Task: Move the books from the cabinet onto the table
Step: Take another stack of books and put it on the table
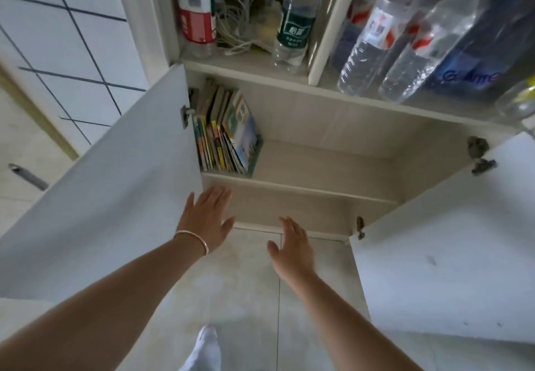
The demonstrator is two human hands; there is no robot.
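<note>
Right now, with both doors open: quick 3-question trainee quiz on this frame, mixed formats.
1. True or false: the left hand, wearing a thin silver bangle, grips a book.
2. The row of colourful thin books stands at which end of the pale wooden cabinet shelf? A left, B middle, C right.
3. Fill in: the right hand is ____ (open or shut).

Key: 1 false, it hovers open below the shelf. 2 A. 3 open.

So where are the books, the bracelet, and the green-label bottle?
books [228,130]: head view, cover of the front book.
bracelet [199,240]: head view, band on the left wrist.
green-label bottle [295,30]: head view, on its label.
</note>
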